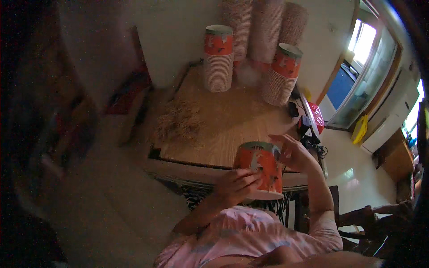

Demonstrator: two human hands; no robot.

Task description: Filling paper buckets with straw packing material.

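Observation:
A paper tub [269, 167], orange with a green band and a pale pattern, is upside down in front of my body, its white rim at the bottom. My left hand [239, 184] is closed on its lower left side, fingers pressed against the orange wall. At the tub's upper right edge my right hand [295, 154] is raised, fingers stretched out and apart from the thumb. Whether its fingertips touch the tub is hard to make out.
On the wooden table [228, 129] lies a loose heap of thin tan strands [181, 123]. Farther back stand a left stack of tubs [219, 58], a right stack [283, 73] and taller stacks against the wall. Black cables [313, 144] lie along the right edge.

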